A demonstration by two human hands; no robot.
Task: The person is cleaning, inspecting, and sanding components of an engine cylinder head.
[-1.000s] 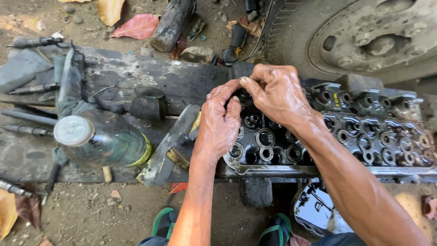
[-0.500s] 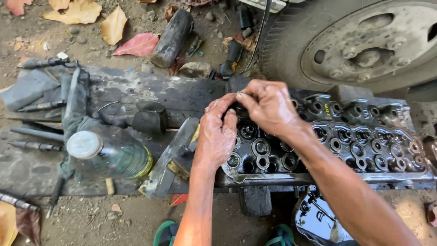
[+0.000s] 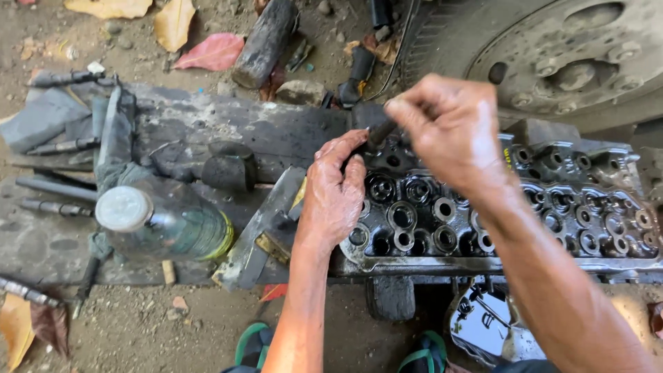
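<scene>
A greasy black cylinder head [image 3: 552,207] with rows of round valve seats lies on a dark board. My left hand [image 3: 335,197] rests palm down on its left end, with the fingertips touching the lower end of a short dark tool [image 3: 378,132]. My right hand [image 3: 449,131] is raised above the head's upper left part. Its fingers are pinched shut on the top of that tool. What the tool's tip sits in is hidden by my fingers.
A plastic bottle [image 3: 162,221] lies left of the head, with metal rods [image 3: 48,186] further left. A big wheel [image 3: 573,55] fills the top right. A shiny pan [image 3: 483,324] and green sandals [image 3: 252,342] are at the bottom, with dry leaves [image 3: 214,52] on the dirt.
My right hand has lifted off the cylinder head, now gripping the dark tool higher up. My left hand stays on the head's left end.
</scene>
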